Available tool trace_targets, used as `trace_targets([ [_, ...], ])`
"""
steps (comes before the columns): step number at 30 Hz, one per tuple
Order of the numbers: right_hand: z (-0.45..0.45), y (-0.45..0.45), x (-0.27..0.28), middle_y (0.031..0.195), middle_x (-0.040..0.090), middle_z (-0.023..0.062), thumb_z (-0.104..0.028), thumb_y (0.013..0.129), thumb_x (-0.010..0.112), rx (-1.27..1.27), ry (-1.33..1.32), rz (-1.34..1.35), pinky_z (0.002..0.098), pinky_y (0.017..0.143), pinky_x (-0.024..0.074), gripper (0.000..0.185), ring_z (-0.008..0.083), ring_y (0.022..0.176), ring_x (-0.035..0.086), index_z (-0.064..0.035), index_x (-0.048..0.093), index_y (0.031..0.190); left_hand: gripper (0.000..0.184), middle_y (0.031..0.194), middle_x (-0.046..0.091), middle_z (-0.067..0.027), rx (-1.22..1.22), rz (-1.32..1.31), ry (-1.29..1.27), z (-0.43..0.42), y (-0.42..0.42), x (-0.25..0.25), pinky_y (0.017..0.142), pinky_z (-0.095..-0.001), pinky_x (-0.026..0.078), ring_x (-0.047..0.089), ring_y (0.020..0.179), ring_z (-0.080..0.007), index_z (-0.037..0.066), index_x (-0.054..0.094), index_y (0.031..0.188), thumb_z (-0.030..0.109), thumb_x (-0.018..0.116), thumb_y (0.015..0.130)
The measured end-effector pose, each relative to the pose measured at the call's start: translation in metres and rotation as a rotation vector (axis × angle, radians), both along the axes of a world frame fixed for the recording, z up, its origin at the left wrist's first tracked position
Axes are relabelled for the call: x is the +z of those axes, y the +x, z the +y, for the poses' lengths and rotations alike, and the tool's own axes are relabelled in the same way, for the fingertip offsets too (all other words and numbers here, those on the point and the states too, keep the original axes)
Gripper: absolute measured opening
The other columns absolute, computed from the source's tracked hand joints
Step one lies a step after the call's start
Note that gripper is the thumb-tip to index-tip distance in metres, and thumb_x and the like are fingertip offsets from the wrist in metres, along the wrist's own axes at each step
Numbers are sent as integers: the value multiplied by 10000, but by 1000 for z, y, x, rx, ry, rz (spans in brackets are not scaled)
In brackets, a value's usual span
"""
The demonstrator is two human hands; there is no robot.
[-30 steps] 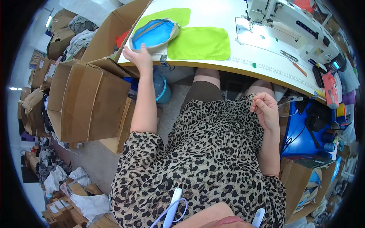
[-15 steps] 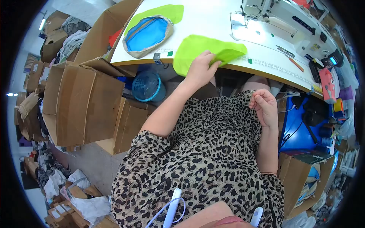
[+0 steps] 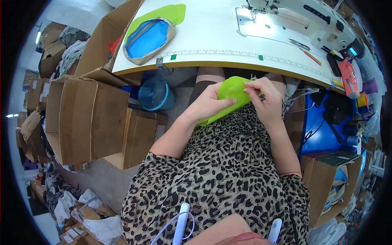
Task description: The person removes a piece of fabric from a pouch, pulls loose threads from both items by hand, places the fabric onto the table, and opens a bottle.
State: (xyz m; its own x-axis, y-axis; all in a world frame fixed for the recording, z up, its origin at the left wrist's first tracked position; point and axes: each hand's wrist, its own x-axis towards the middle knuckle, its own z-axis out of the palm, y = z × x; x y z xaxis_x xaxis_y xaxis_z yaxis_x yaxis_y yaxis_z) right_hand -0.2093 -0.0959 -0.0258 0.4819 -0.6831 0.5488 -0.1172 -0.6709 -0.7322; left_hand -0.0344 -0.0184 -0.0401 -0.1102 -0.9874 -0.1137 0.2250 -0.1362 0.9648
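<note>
Looks like thin, matt, lightly creased cloth in the lime-green round-cornered fabric piece (image 3: 231, 88). Shows smooth blue cloth edged with matt beige fabric on the oval blue-and-beige pouch (image 3: 149, 40). Appears smooth over the long white counter with a wood-brown edge (image 3: 204, 38). Reads as metal on the slim silver tool (image 3: 300, 44), as smooth white paint on the bulky white sewing machine (image 3: 328, 29). Looks matt and papery on the brown cardboard box (image 3: 90, 122), slick and plastic on the round blue basket (image 3: 169, 98)
</note>
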Motion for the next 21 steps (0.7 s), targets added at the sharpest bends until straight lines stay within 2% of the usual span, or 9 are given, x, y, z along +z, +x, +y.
trace_targets([
  [1, 0, 1, -1, 789, 590, 87, 23, 791, 659, -2, 3, 2, 254, 620, 498, 114, 161, 688, 602, -6, 641, 899, 351, 1058, 635, -27, -2, 2, 3, 1, 0, -1, 815, -257, 485, 596, 932, -92, 31, 551, 1209, 25, 588, 860],
  [4, -1, 3, -7, 775, 573, 92, 8, 750, 666, 2, -200, 89, 319, 618, 500, 145, 242, 705, 596, -17, 635, 890, 337, 1056, 634, -39, -52, -134, 0, 3, -2, -1, 816, -264, 481, 589, 943, -93, 18, 554, 1186, 27, 589, 850],
  [6, 0, 4, -7, 776, 570, 92, 11, 737, 661, 1, -219, 117, 325, 620, 498, 143, 251, 716, 592, -18, 628, 873, 352, 1018, 640, -86, 4, -365, -103, 6, -7, 6, 809, -290, 481, 610, 919, -145, 14, 549, 1176, 14, 574, 825],
  [7, 1, 5, -8, 778, 566, 92, 14, 723, 657, 1, -237, 142, 332, 622, 497, 141, 261, 726, 587, -20, 622, 856, 352, 1018, 640, -86, 3, -362, -99, 6, -8, 9, 809, -290, 481, 610, 919, -145, 14, 549, 1176, 14, 574, 825],
  [9, 1, 4, -8, 778, 566, 90, 18, 718, 652, 14, -227, 165, 333, 623, 497, 139, 258, 730, 587, -21, 613, 846, 368, 970, 630, -136, 35, -578, -243, 8, -10, 12, 801, -315, 482, 623, 882, -215, 14, 548, 1167, 9, 561, 799],
  [12, 1, 3, -10, 773, 562, 89, 22, 709, 646, 25, -262, 184, 334, 624, 497, 140, 253, 732, 585, -21, 598, 833, 356, 941, 618, -160, 23, -605, -243, 8, -10, 10, 799, -328, 481, 621, 863, -267, 16, 558, 1145, 17, 559, 790],
  [17, 1, 3, -13, 755, 548, 93, 34, 698, 637, -6, -335, 153, 330, 613, 497, 153, 254, 700, 579, -24, 586, 830, 333, 948, 639, -125, -2, -478, -131, 11, -11, 11, 796, -308, 481, 618, 875, -189, -2, 564, 1138, 31, 577, 808],
  [19, 1, 0, -10, 750, 548, 88, 58, 687, 625, -62, -178, 55, 312, 593, 495, 162, 232, 666, 578, -26, 582, 819, 330, 957, 647, -110, 16, -433, -101, 11, -9, 11, 797, -299, 482, 615, 881, -159, -7, 564, 1144, 32, 583, 817],
  [21, -3, -7, -5, 769, 571, 71, 73, 723, 615, -101, -69, -20, 259, 587, 479, 141, 156, 656, 577, -17, 589, 827, 312, 968, 657, -81, 4, -327, -29, 10, -5, 13, 796, -279, 486, 603, 889, -114, -15, 569, 1138, 34, 600, 832],
])
